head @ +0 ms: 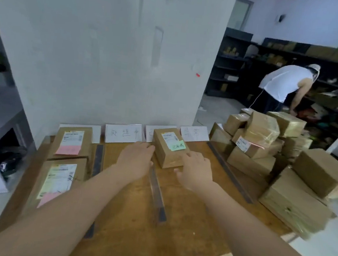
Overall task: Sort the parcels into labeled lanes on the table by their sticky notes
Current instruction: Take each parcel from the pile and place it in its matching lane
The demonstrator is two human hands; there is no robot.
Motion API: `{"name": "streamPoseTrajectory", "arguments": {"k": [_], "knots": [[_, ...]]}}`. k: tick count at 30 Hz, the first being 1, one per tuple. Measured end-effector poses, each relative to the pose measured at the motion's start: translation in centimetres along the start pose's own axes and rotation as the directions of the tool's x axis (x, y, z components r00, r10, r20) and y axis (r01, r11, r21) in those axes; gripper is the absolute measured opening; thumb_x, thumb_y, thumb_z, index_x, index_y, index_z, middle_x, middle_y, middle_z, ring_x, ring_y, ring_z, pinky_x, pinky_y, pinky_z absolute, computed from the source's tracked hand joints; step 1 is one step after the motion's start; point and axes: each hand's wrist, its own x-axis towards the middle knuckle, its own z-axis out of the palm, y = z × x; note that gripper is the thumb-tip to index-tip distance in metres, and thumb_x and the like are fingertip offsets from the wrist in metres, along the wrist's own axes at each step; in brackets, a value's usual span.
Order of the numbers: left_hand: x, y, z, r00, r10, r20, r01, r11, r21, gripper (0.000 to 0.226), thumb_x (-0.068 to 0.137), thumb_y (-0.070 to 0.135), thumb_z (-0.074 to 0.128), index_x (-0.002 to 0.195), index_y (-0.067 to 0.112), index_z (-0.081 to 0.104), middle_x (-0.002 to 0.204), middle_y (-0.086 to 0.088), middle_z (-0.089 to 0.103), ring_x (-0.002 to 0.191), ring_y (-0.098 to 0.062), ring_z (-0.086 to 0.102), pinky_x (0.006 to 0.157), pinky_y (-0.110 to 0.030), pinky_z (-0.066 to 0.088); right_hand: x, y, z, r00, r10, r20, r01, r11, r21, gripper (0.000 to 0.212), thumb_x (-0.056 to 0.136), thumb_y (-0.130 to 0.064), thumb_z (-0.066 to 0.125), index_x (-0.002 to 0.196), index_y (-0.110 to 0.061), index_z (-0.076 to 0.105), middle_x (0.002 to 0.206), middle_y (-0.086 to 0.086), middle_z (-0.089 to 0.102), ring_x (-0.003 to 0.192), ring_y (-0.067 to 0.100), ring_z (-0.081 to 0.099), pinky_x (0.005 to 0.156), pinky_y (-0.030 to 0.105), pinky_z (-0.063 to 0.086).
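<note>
Both hands are flat with fingers uncurled. The left hand (137, 160) and right hand (196, 169) touch either side of a brown parcel (166, 155) with a green sticky note (176, 145), grasping nothing. The parcel sits in the third lane of the wooden surface (126, 216), below a label card (150, 133). Two pink-note parcels (72, 141) lie in the leftmost lane. A large parcel pile (265, 149) on the right looks unsorted, so most of the sorting seems left to do.

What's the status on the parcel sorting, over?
Left hand and right hand open, either side of green-note parcel. Parcel in third lane. Nothing blocking it.
</note>
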Motion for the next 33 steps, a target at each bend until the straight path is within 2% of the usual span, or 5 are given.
{"name": "streamPoseTrajectory", "arguments": {"k": [6, 9, 14, 24, 33], "knots": [[2.9, 11.0, 0.7, 0.995, 0.093, -0.026, -0.093, 0.996, -0.004, 0.031, 0.096, 0.026, 0.054, 0.125, 0.019, 0.054, 0.121, -0.001, 0.059, 0.11, -0.021, 0.055, 0.082, -0.034, 0.051, -3.5, 10.8, -2.3, 0.995, 0.101, -0.001, -0.101, 0.994, -0.047, 0.045, 0.097, -0.043, 0.051, 0.136, -0.02, 0.049, 0.137, 0.006, 0.051, 0.13, 0.029, 0.043, 0.105, 0.045, 0.035], [3.9, 16.4, 1.2, 0.99, 0.137, -0.025, -0.138, 0.99, -0.034, 0.031, 0.096, 0.03, 0.054, 0.125, 0.019, 0.053, 0.123, -0.001, 0.058, 0.111, -0.021, 0.054, 0.087, -0.036, 0.052, -5.3, 16.1, -3.0, 0.988, 0.155, 0.005, -0.155, 0.986, -0.061, 0.048, 0.097, -0.045, 0.052, 0.138, -0.021, 0.047, 0.138, 0.006, 0.05, 0.131, 0.028, 0.042, 0.105, 0.045, 0.036], [5.6, 24.6, 2.1, 0.975, 0.222, -0.022, -0.222, 0.975, -0.013, 0.048, 0.097, 0.033, 0.054, 0.141, 0.016, 0.044, 0.14, -0.003, 0.051, 0.129, -0.023, 0.046, 0.1, -0.04, 0.046, -8.2, 23.7, -3.6, 0.969, 0.246, 0.036, -0.243, 0.968, -0.063, 0.049, 0.096, -0.044, 0.052, 0.14, -0.022, 0.047, 0.14, 0.006, 0.05, 0.132, 0.029, 0.041, 0.108, 0.047, 0.035], [10.2, 36.7, 4.4, 0.93, 0.369, 0.008, -0.368, 0.929, -0.045, 0.053, 0.098, 0.035, 0.053, 0.145, 0.015, 0.04, 0.142, -0.005, 0.05, 0.131, -0.023, 0.046, 0.102, -0.038, 0.043, -11.1, 35.7, -3.9, 0.915, 0.402, 0.03, -0.401, 0.915, -0.034, 0.046, 0.096, -0.039, 0.051, 0.138, -0.021, 0.047, 0.136, 0.008, 0.05, 0.129, 0.029, 0.042, 0.106, 0.044, 0.037], [18.6, 45.3, 7.2, 0.894, 0.449, -0.004, -0.448, 0.891, -0.074, 0.042, 0.098, 0.035, 0.052, 0.134, 0.015, 0.049, 0.125, -0.005, 0.058, 0.117, -0.023, 0.053, 0.092, -0.036, 0.05, -7.5, 46.5, -3.0, 0.862, 0.507, 0.016, -0.503, 0.859, -0.099, 0.05, 0.093, -0.048, 0.053, 0.136, -0.022, 0.048, 0.131, 0.008, 0.052, 0.122, 0.027, 0.046, 0.103, 0.042, 0.039]]}}
